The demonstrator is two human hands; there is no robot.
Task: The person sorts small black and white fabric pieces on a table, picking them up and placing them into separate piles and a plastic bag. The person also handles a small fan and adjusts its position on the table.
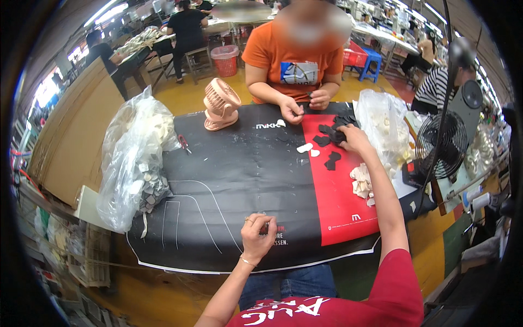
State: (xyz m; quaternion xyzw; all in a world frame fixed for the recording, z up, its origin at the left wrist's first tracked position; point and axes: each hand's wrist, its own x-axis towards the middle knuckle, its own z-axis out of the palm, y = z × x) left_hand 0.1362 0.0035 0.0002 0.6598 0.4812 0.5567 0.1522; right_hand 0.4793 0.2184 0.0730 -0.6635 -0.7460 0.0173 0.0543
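My left hand (258, 235) is closed above the near middle of the black mat (239, 169), fingers curled and thumb drawn in. Something small and dark shows at its fingertips, too hidden to name. On the right, my right hand (355, 139) reaches over the mat's red panel (343, 220), its bent fingers closed on a small black cut piece at the edge of a pile of black cut pieces (344, 122). A few loose black pieces (332, 161) lie beside the pile, with white pieces (304, 147) to their left. Cream pieces (360, 182) are heaped next to my right forearm.
Across the table a person in orange (294, 60) handles small pieces. A plastic bag of pale and grey pieces (136, 158) stands left; another bag (384, 122) stands right. A pink fan (221, 103), red snips (184, 144) and a black fan (440, 144) are around.
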